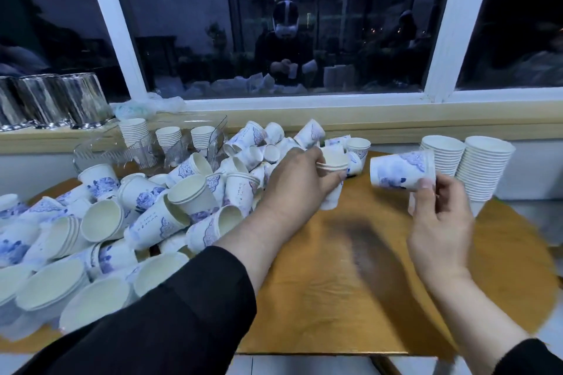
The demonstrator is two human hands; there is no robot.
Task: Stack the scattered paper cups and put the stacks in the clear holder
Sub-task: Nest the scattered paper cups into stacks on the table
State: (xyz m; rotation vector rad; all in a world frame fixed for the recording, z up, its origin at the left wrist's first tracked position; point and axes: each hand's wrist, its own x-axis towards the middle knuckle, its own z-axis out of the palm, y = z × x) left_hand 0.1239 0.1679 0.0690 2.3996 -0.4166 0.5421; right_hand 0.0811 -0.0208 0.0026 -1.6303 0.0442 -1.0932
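Note:
A big heap of white paper cups (158, 207) with blue flower prints covers the left half of the wooden table (350, 283). My left hand (298, 183) grips a short stack of cups (332, 175) upright at the heap's right edge. My right hand (438, 222) pinches a single printed cup (402, 172) held on its side above the table. The clear holder (143, 152) stands at the back left with three short cup stacks in it.
Two tall finished cup stacks (466, 167) stand at the table's right rear. Shiny metal containers (51, 100) sit on the window sill at the left. A dark window lies straight ahead behind a pale ledge (396, 123).

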